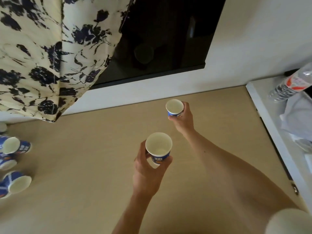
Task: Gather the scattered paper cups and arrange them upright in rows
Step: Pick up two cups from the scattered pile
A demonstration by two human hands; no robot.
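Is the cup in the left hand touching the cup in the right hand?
Apart. In the head view the left hand grips the near cup, the right hand grips the far cup, and bare table shows between them.

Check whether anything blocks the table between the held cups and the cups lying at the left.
Nothing visible does. The left hand holds the near cup, the right hand the far cup; the table from them to the lying cups shows no object.

Surface (84,174): tan wood-look top, we see it run to the white wall base.
Left edge: we count several blue paper cups (17,183) clustered, the nearest on its side.
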